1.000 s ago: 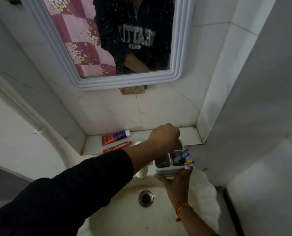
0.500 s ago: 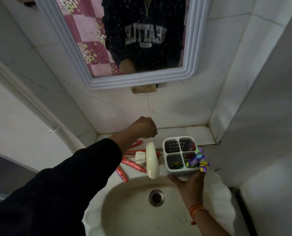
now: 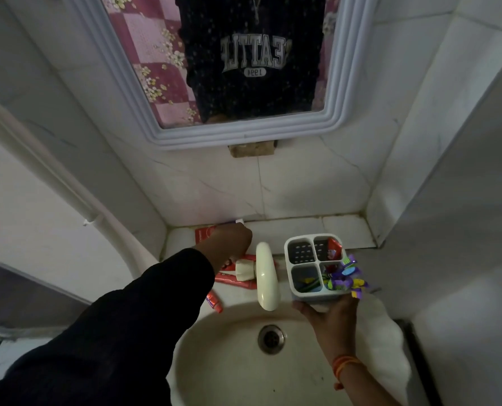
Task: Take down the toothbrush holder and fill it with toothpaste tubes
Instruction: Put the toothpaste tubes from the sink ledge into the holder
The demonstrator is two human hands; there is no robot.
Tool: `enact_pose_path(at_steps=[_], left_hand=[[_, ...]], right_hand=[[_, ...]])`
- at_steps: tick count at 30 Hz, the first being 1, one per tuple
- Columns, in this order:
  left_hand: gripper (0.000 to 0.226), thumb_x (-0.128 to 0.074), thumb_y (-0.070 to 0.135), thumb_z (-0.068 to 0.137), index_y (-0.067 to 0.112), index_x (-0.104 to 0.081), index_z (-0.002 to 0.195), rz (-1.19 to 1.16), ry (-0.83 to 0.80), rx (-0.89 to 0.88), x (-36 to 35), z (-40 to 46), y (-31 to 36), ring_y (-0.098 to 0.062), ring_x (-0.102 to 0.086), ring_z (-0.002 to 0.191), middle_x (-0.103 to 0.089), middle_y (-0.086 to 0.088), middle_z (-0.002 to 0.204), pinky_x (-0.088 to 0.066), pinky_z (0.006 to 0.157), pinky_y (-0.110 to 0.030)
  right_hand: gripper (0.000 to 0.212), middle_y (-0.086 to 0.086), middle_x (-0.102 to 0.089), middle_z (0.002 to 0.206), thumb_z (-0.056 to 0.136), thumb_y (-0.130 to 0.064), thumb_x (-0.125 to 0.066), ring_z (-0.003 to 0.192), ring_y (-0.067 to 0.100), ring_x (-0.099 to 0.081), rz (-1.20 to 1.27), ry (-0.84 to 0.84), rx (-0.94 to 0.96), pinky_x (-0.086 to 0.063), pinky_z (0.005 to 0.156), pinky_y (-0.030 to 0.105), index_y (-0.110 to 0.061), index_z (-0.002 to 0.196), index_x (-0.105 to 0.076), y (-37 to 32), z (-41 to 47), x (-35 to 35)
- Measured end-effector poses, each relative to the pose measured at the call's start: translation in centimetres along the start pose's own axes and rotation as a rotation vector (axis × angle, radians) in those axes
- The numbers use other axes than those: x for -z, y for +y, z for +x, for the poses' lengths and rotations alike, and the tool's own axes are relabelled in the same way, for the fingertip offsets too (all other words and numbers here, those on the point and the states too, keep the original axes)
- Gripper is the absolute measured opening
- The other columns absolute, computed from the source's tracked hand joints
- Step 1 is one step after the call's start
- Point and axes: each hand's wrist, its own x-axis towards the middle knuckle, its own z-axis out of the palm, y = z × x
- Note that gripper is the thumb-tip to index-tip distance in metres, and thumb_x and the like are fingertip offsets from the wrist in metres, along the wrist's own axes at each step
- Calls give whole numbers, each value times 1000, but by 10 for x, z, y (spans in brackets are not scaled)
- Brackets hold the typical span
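My right hand holds the white four-compartment toothbrush holder from below, upright over the sink's back rim. A red toothpaste tube stands in its back right compartment, and purple and yellow items stick out of the front right one. My left hand reaches to the tiled ledge and closes over a red tube with a white cap. More red tubes lie under the tap, and a small one lies on the sink's left rim.
A cream tap juts over the sink between my hands. The tiled ledge runs along the back wall. A framed mirror hangs above. A wall corner closes in on the right, and a white pipe runs on the left.
My left hand has left the holder and gone left to the capped tube on the ledge. My right hand keeps the holder in about the same place. The view has tilted down.
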Motion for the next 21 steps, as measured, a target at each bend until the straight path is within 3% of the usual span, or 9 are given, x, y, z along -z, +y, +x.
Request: enact_pose_path(at_steps=[3,8,11,14,16,18,21], left_hand=[[26,-69,30,90,11,-74,106,-78,29,-53,10,-7,-3,-22,-71,90,-75,-5,98,-60,80,-34],[34,-76,30,84,23,-71,117,-170,203,-109,59,-28,5,-21,-67,96,-69,0,112,-57,85,-36],[43,-79,21,82,22,-66,122,-211,368,-143,93,-46,19,-19,-64,96,-64,0,112,-52,78,-28],[37,-79,25,81,22,-68,116,-290,562,-188,124,-66,30,-17,-68,95,-71,0,110,-58,83,-34],[29,-80,28,80,23,-73,108,-380,622,-215,140,-79,38,-13,-70,89,-74,2,104,-62,80,-35],[26,-80,25,80,19,-77,105,-478,642,-236,153,-90,49,-11,-72,84,-76,2,100,-63,77,-31],[23,-80,21,80,16,-78,102,-522,653,-247,164,-98,70,-11,-72,79,-77,0,96,-63,73,-27]], right_hand=[[122,5,-55,142,46,-59,-94,131,17,-55,-17,3,-14,-49,108,39,-12,144,-39,2,1,0],[119,4,-55,141,46,-48,-98,130,18,-56,-8,29,-22,-49,107,40,-14,144,-38,-3,-1,-2],[119,6,-54,142,46,-41,-100,130,19,-54,2,36,-9,-46,108,34,-14,144,-36,-6,-2,-2],[118,7,-53,141,47,-37,-100,129,20,-54,17,30,-4,-43,104,20,-14,143,-36,-8,-3,-1],[118,7,-53,141,47,-35,-101,127,18,-54,31,25,-3,-40,99,6,-14,143,-35,-10,-3,-1],[118,7,-53,140,47,-34,-101,126,18,-54,33,25,-3,-38,98,2,-15,142,-34,-12,-4,-1],[119,5,-53,141,47,-34,-101,127,18,-55,38,33,-10,-48,104,23,-19,143,-32,-16,-5,0]])
